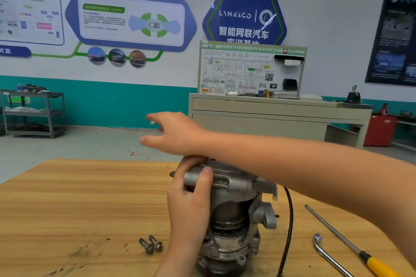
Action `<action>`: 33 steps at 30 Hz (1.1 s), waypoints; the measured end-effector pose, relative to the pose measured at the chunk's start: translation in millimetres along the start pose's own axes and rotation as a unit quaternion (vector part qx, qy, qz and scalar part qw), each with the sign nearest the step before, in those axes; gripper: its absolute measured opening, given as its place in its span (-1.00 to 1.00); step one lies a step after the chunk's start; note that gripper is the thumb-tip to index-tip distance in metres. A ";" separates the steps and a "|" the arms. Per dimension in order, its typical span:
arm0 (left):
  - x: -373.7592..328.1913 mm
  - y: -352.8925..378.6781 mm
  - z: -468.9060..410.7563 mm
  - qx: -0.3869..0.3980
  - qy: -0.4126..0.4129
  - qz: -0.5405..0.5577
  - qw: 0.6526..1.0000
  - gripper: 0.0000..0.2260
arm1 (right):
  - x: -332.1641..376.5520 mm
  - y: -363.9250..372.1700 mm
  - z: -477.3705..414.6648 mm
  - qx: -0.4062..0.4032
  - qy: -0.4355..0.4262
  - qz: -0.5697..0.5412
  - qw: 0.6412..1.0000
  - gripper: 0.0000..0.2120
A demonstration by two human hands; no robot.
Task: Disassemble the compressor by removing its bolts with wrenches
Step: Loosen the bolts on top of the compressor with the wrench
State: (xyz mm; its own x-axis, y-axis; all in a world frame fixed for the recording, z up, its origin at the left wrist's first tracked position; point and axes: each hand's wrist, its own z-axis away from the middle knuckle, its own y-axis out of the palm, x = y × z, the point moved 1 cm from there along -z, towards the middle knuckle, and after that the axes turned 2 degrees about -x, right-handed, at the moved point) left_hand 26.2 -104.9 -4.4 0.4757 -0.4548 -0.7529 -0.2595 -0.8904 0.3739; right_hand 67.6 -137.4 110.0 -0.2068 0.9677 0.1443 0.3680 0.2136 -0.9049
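A grey metal compressor (236, 216) stands upright on the wooden table (78, 198). My left hand (191, 195) grips the left side of its top cover, thumb on the front face. My right hand (173, 134) reaches across above the compressor to the left, fingers spread and holding nothing. Two removed bolts (150, 244) lie on the table left of the compressor base. An L-shaped socket wrench (326, 254) and a yellow-handled screwdriver (351, 245) lie to the right.
A black cable (289, 220) runs down the compressor's right side. Beyond the table are a beige cabinet (279, 117) with a training board, a metal shelf cart (33, 112) at the left wall and a red object (380, 128) at the right.
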 end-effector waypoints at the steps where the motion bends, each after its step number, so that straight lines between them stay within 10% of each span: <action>1: 2.0 -0.6 -0.4 -0.006 0.005 -0.006 1.000 -0.87 | 15.2 -3.2 21.4 -0.048 -0.035 -0.051 0.997 -0.65; 6: 7.1 -0.4 0.5 0.010 -0.008 -0.025 1.000 -0.81 | 3.7 -45.3 152.7 -0.176 -0.063 -0.183 0.965 -0.74; 11: 4.9 0.3 1.8 0.013 0.000 0.006 1.000 -0.69 | -101.7 -67.5 206.5 -0.361 0.179 -0.139 0.904 -0.81; 19: 4.2 0.0 1.6 0.004 -0.012 0.016 1.000 -0.70 | -185.5 -59.4 53.3 -0.085 0.407 0.094 0.905 -0.68; 25: -0.2 -1.0 1.0 0.012 -0.012 -0.002 1.000 -0.68 | -71.3 -15.0 -16.7 0.118 0.194 0.183 0.957 -0.59; 30: -5.3 -1.2 2.3 -0.013 -0.018 -0.013 1.000 -0.91 | 21.8 -1.1 37.1 -0.070 0.022 -0.023 0.997 -0.64; 33: -4.2 -1.5 2.2 0.001 -0.017 -0.045 0.999 -0.84 | 23.5 -20.4 111.3 -0.188 -0.023 -0.261 0.947 -0.62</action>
State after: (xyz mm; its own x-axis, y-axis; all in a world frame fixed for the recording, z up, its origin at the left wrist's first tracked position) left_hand 22.7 -101.6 -3.0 0.4689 -0.3720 -0.8011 -0.2190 -0.9276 0.3025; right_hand -45.6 -133.9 87.3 -0.4856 0.7117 0.5077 0.4991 0.7025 -0.5073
